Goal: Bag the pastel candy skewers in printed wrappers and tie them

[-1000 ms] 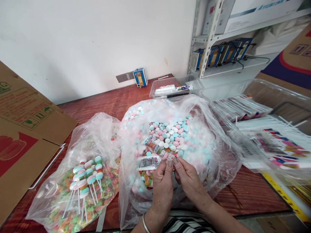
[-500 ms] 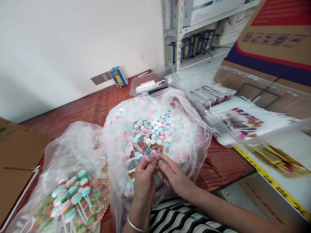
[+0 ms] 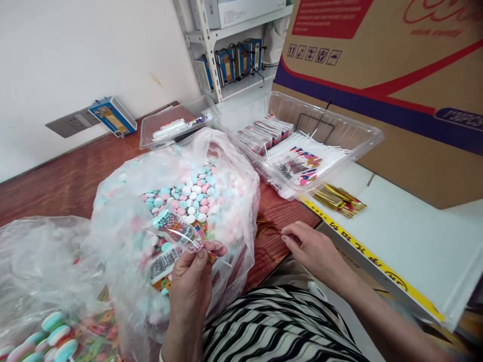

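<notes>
In my left hand point(image 3: 192, 281) is a clear printed candy bag point(image 3: 179, 229), its neck gathered between thumb and fingers. Pastel candy shows inside the bag, and a white stick pokes out below the grip. My right hand point(image 3: 315, 249) is at the table's right edge. Its thumb and forefinger pinch at the end of some thin gold twist ties point(image 3: 266, 226). Under my left hand stands a large plastic sack point(image 3: 236, 201) of pink, blue and white candies point(image 3: 192, 201), with another printed bag point(image 3: 164, 264) lying on them.
Candy lollipops point(image 3: 56, 337) lie on another plastic bag point(image 3: 45, 261) at lower left. A clear tray point(image 3: 362, 133) of printed bags and a bundle of gold ties point(image 3: 337, 198) sit to the right. Behind are a cardboard box point(image 3: 377, 95) and a shelf point(image 3: 245, 85).
My right hand has left the gathered bag neck and moved right to the thin ties. My left hand keeps the bag. The view has turned to the right.
</notes>
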`<state>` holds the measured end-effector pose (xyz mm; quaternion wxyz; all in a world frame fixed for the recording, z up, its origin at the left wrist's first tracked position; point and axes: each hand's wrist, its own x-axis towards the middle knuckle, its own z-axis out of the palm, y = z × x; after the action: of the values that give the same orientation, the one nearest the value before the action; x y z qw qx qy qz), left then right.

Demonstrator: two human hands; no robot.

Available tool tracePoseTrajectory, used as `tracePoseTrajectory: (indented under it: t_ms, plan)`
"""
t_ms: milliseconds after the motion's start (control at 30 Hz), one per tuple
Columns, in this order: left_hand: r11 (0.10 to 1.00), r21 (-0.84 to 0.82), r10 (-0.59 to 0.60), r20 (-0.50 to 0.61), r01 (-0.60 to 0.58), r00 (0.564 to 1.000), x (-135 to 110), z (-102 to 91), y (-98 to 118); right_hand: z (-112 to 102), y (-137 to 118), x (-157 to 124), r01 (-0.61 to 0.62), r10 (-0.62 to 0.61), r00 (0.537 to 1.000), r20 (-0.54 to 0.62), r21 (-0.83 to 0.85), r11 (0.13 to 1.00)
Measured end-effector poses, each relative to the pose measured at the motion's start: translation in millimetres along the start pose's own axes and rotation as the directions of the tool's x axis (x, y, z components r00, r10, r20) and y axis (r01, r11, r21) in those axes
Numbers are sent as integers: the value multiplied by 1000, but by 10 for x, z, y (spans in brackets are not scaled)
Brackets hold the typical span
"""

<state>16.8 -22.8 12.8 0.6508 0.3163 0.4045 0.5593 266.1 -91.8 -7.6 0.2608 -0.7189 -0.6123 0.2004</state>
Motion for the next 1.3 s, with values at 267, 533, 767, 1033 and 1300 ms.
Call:
tracePoseTrajectory:
  t_ms: [267, 533, 767, 1033, 1300]
  plan:
    - [998, 6, -64, 78, 64, 995, -63, 137, -23, 219, 16, -221, 104, -98, 995, 36, -299, 949]
    - [997, 33, -79, 99, 76, 992, -124, 120, -16, 473, -216, -114, 138, -150, 989, 9, -448, 883]
    - [996, 33, -89, 72, 87, 993, -108, 97, -38, 495, -85, -4, 52, -103, 991, -85, -468, 882]
    - [992, 47, -123, 55, 121, 991, -84, 98, -99, 359, 1, -35, 96, -137, 986, -91, -355, 930]
    - [988, 33, -150, 33, 149, 988, -58, 101, -109, 282, 132, -9, 181, -242, 963, -118, -382, 906]
